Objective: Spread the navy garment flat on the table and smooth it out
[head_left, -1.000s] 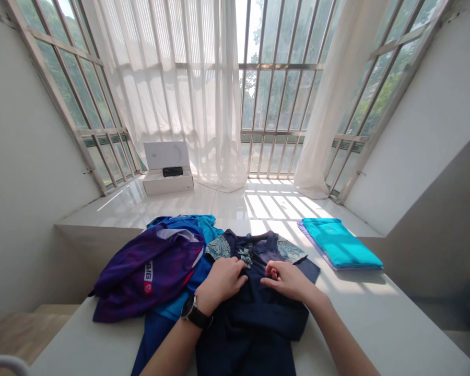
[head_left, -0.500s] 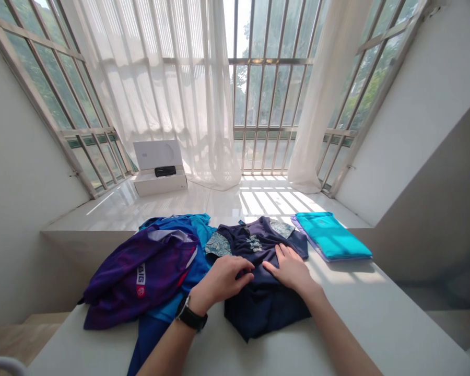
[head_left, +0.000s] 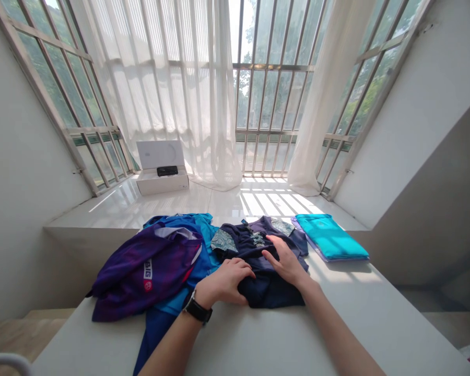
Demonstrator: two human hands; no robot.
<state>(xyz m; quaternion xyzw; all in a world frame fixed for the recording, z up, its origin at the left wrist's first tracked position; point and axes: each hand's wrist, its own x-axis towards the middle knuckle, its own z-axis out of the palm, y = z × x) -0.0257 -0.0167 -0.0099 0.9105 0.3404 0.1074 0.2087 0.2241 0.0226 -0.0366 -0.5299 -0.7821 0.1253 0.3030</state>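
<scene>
A dark navy garment [head_left: 274,292] with patterned pale-teal sleeves lies on the white table in front of me, its near part folded up. At its lower left edge, my left hand [head_left: 227,279] rests against the fabric, thumb apart from the curved fingers; a dark watch is on that wrist. My right hand [head_left: 285,258] is over the garment's middle right, its fingers spread and holding nothing. To the left lie a purple shirt [head_left: 129,284] with a white and red logo and blue clothing [head_left: 206,235] partly beneath it.
A folded turquoise garment [head_left: 331,235] lies on lilac cloth at the table's right. Behind, an open white box [head_left: 162,183] with a black item stands on the window ledge [head_left: 113,209]. Sheer curtains [head_left: 188,104] hang before barred windows. The white table [head_left: 356,318] extends towards me.
The navy garment's near edge has moved up and away from me, making it shorter. My left hand has spread its fingers and lowered slightly; my right hand has shifted slightly left. The view has shifted a little.
</scene>
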